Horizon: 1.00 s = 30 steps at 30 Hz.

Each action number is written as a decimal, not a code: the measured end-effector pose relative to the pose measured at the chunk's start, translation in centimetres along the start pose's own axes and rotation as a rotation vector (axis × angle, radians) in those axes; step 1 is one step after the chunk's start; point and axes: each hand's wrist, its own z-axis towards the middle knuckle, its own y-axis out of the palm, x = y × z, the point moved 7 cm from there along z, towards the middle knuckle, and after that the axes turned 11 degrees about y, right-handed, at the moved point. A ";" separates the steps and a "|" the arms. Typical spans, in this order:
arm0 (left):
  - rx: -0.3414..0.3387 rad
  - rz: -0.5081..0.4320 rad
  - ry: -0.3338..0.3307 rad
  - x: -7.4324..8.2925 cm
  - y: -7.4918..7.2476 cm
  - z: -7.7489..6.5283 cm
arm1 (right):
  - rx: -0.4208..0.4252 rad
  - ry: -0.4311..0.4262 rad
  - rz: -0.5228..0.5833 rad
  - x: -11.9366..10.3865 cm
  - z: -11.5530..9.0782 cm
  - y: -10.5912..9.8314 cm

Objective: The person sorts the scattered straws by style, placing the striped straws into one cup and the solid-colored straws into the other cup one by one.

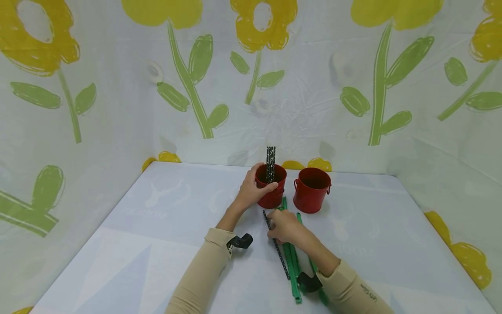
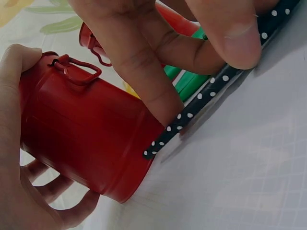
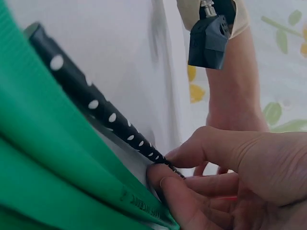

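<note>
A red bucket (image 1: 269, 199) stands near the back, with several black straws with white dots (image 1: 270, 163) upright in it. My left hand (image 1: 249, 192) grips this bucket around its side, thumb at the front of the rim. In front of it, my right hand (image 1: 288, 227) pinches one dotted black straw (image 3: 91, 101) between thumb and fingers. That straw slants along the tabletop, its far end close to the bucket's base in the left wrist view. Beside the right hand and partly under it lie several long green strips (image 1: 294, 285), with at least one more dotted straw among them.
A second red bucket (image 1: 311, 196) with a wire handle stands to the right of the first. The table (image 1: 157, 244) has a pale patterned cover. Flower-printed curtain walls (image 1: 306, 87) enclose its back and sides. A black wrist camera (image 1: 310, 282) hangs over the green strips.
</note>
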 end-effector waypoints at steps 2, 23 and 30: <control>-0.002 -0.006 0.000 0.0 0.1 0.0 | -0.005 0.007 0.013 0.2 0.1 -0.1; 0.002 -0.010 0.000 0.0 0.0 0.0 | -0.038 0.014 0.082 1.0 -0.1 -2.7; -0.001 -0.007 -0.007 0.0 0.0 -0.1 | -0.043 0.009 0.098 1.0 -0.3 -3.3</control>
